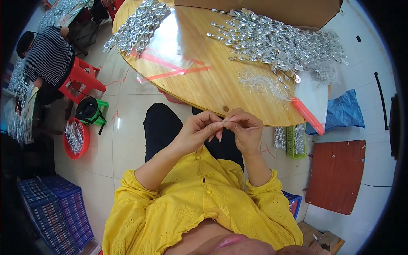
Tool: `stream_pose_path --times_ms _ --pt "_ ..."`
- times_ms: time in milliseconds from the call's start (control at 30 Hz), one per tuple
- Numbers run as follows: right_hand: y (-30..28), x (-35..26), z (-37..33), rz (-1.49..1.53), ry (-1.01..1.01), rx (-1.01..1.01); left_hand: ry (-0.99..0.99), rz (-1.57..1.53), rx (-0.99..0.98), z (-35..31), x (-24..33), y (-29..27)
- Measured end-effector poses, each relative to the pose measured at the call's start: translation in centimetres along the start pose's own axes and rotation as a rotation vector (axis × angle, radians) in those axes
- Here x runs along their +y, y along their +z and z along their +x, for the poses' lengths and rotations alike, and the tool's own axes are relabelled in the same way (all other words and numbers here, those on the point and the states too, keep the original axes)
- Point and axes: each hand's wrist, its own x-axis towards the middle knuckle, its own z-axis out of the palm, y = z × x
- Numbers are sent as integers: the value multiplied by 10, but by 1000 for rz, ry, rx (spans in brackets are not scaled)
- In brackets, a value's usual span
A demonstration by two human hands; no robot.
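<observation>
My left hand and my right hand meet fingertip to fingertip just off the near edge of the wooden table. Both pinch, thumb against fingers; whatever lies between the tips is too small to make out. Beyond my right hand, a loose bundle of thin white threads rests on the tabletop. Behind it spreads a large pile of shiny silver twisted strands. A smaller silver pile sits at the far left, beside clear plastic bags with red strips. Another clear bag overhangs the right edge.
A cardboard box stands at the table's back. Right of the table are a blue plastic bag, a green basket and a red-brown board. At left, a person sits on a red stool, near a red basin and blue crates.
</observation>
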Motion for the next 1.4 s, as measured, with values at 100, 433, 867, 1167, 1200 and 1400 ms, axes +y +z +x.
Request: stream_pose_path --times_ms 100,433,867,1167,1200,1400 --pt "3 -5 3 -53 -41 147 41 -129 60 1 -1 1" --pt "-9 12 -8 -689 -360 65 152 -429 48 -3 -8 -22" --pt "5 -3 -8 -586 -162 77 214 25 161 -2 -15 -18" --pt "7 25 -23 -488 -12 -95 77 -50 109 -1 -16 -18" --pt "5 22 -22 -487 -12 -96 -36 -25 112 -2 -16 -21" --pt "-6 -1 -1 -1035 -203 -386 -172 -4 -75 -6 -6 -32"
